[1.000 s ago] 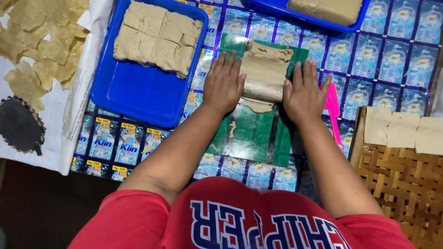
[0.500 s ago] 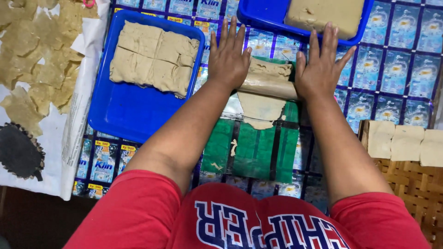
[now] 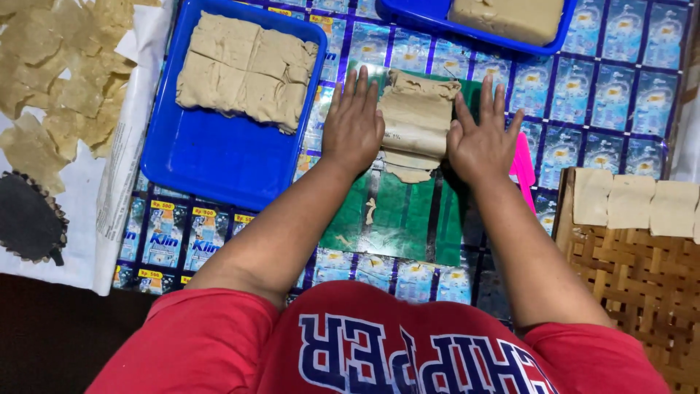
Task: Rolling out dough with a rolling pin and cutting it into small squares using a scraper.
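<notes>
A flattened strip of tan dough (image 3: 415,120) lies on a green plastic sheet (image 3: 397,211) at the middle of the bench. The left hand (image 3: 354,124) and right hand (image 3: 481,142) press flat on either side of it, fingers spread, gripping nothing. Left, a blue tray (image 3: 219,164) holds dough slabs (image 3: 244,69); right, a woven tray (image 3: 627,270).

— What is different from a second ago?
— Both hands, the left hand (image 3: 353,125) and the right hand (image 3: 481,140), sit farther up the green sheet (image 3: 394,219), and the dough roll (image 3: 415,120) between them is thicker.
— And below the palms?
— More bare green shows there now.
</notes>
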